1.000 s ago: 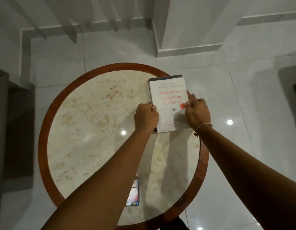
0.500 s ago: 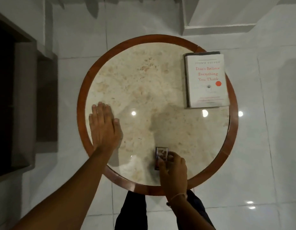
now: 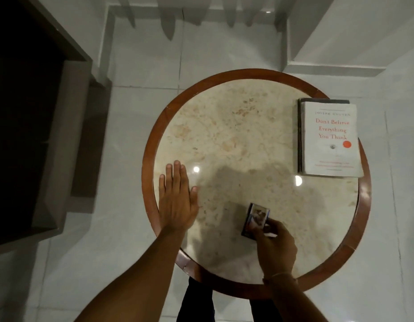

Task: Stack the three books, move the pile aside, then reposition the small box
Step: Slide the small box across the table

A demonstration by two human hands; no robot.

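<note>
So we're looking straight down at the round, beige marble surface with the reddish-brown wooden rim [image 3: 148, 145]. Our stack of books, topped by a white paperback with red title lettering [image 3: 330, 139], sits at the far right edge, with darker covers peeking out along its left side and top. The small dark-edged box with a picture on its face [image 3: 255, 219] lies near the front of the surface, well apart from the stack. Our right hand [image 3: 274, 246] is on the box's near end, fingers [image 3: 268, 227] curled over it and gripping it, and there's a thin band around that wrist. Our left hand [image 3: 175, 201] rests flat on the surface near the left rim, fingers stretched out and holding nothing. Pale glossy floor tiles [image 3: 136, 112] all around.
</note>
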